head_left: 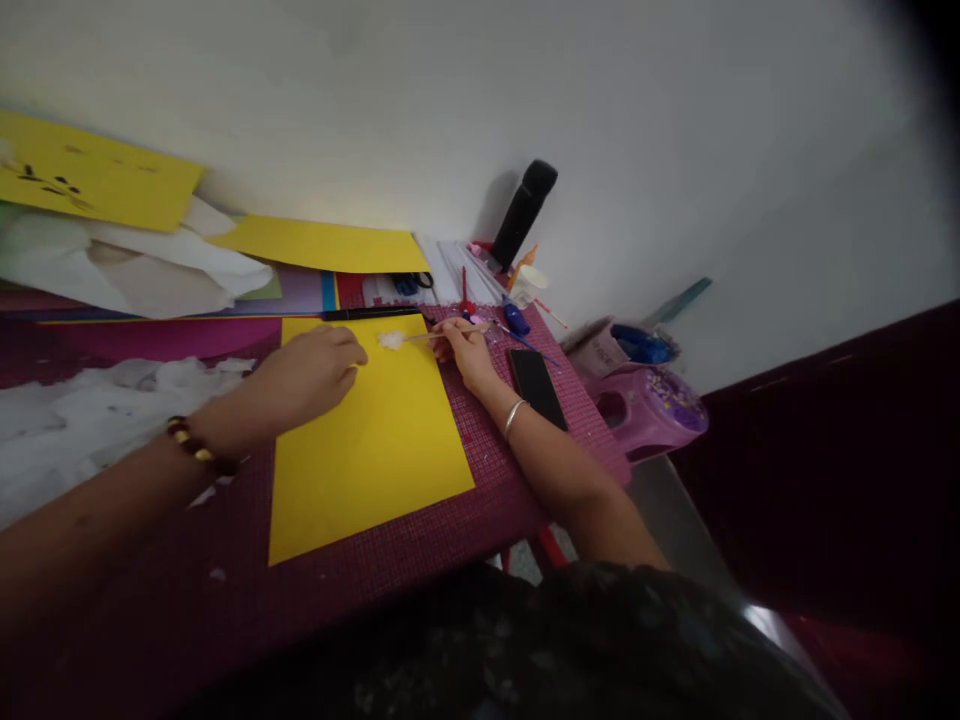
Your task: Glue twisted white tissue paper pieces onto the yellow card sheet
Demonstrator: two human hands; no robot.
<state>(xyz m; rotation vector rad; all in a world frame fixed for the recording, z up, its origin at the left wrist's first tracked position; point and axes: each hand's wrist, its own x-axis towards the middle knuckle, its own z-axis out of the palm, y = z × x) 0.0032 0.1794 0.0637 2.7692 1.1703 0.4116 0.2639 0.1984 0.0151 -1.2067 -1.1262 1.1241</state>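
A sheet of yellow paper [375, 440] lies on the red-checked table. My right hand [465, 355] pinches a thin pale stick [421, 337] at the sheet's upper right edge. At the stick's far end, a small white fluffy tuft [391, 340] rests on or just over the paper; whether the two are joined I cannot tell. Over the sheet's upper left part is my left hand [319, 370], its fingers curled together and thumb close to them. What it holds, if anything, is hidden.
Crumpled white tissue [112, 410] spreads at the left. Behind are a black pen [371, 313], more yellow sheets [330, 243] and a black bottle [525, 213]. A phone [537, 387] lies beside my right forearm. A pink stool-like object [649, 415] stands past the table's right edge.
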